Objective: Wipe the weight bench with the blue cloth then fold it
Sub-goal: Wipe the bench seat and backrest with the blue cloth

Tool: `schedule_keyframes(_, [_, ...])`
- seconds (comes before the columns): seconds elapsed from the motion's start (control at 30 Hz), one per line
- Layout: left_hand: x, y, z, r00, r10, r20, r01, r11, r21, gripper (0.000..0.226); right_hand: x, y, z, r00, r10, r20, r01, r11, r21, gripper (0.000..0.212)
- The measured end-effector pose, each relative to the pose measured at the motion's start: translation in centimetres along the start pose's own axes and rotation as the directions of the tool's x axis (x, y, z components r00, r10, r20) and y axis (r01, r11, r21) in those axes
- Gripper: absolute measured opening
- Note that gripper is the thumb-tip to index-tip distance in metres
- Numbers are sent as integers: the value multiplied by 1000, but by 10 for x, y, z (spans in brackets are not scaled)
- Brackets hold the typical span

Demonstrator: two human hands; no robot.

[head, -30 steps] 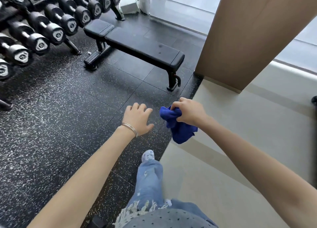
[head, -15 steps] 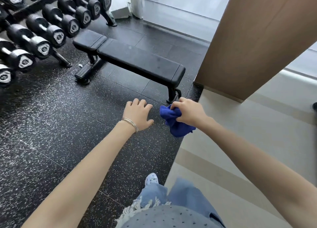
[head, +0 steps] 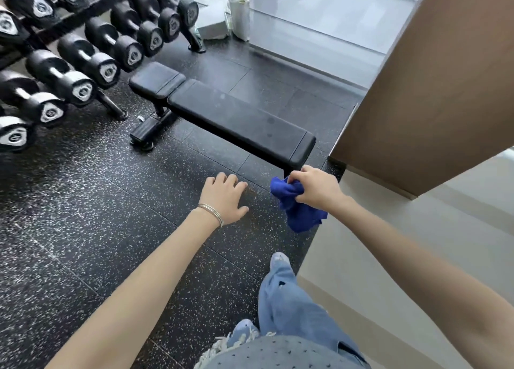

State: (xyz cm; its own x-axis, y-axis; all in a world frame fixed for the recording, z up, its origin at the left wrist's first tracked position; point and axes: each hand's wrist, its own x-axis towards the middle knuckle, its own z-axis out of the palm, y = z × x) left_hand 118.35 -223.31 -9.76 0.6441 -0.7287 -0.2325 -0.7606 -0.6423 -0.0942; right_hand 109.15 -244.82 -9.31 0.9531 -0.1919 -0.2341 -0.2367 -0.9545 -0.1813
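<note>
The right grip [head: 317, 190] bunches the blue cloth [head: 301, 215], ready to wipe the mid-frame bench [head: 239, 118]; the left grip [head: 225, 199] spreads empty.

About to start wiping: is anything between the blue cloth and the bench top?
Nothing visible. The right hand grips the bunched blue cloth by the near end of the weight bench. Nothing lies on its pad, and the left hand hovers open off to the side.
</note>
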Motion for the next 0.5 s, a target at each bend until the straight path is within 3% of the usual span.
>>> schedule_keyframes(0.5, [173,1,-30,999,-15,43,17,998,-52,60,145,86,-45,996,-37,76,35,999,21,36])
